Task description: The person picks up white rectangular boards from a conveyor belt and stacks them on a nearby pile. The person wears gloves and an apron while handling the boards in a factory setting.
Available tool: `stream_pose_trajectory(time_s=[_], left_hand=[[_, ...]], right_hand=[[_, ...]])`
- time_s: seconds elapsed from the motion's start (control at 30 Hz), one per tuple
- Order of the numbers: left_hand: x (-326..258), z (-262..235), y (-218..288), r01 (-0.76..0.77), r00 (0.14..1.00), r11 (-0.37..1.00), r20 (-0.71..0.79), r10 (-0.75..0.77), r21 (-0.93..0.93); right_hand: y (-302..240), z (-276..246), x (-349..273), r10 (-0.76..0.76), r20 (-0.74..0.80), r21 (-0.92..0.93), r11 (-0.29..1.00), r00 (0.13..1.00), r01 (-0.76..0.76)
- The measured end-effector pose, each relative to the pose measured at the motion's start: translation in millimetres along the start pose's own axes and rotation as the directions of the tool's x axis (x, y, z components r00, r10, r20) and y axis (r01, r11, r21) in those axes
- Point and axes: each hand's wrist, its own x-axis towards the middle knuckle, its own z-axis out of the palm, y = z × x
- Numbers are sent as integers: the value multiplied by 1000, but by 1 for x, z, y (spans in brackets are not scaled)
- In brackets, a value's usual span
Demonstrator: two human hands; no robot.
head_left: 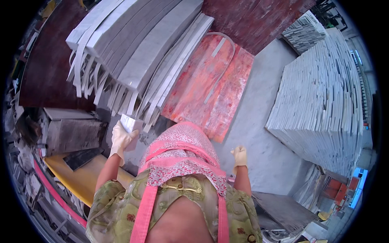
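My left hand (121, 138), in a pale glove, is closed round a small rectangular block (130, 123) with a shiny silvery-white top face. It is close to the near ends of a large stack of long grey-white slabs (152, 60). Thin pale strips (121, 99) stick out and hang from those ends. On the other side of my body, my right hand (240, 156), gloved too, is curled into a fist; anything inside it is hidden. A floral apron with pink straps (182, 141) covers my front between the hands.
Ahead, a worn red board (202, 89) lies on the grey floor (259, 141) with a curved thin strip on it. Tall stacked pale sheets (320, 105) stand at right. Dark red panels (60, 60) rise at far left, above a grey box (75, 131) and a yellow board (77, 174).
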Motion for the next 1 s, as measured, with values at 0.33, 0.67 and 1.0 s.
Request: stream_pose_trajectory(time_s=[0.33, 0.67, 1.0], left_hand=[[99, -9, 94, -125, 990, 992, 62, 124, 2], [196, -13, 195, -58, 994, 995, 92, 51, 78], [399, 44, 409, -460, 887, 751, 287, 362, 473]], right_hand=[[-169, -38, 33, 21, -296, 290, 954, 955, 69], [-478, 61, 112, -659, 410, 260, 747, 631, 611], [-496, 327, 213, -55, 967, 256, 142, -251, 956]])
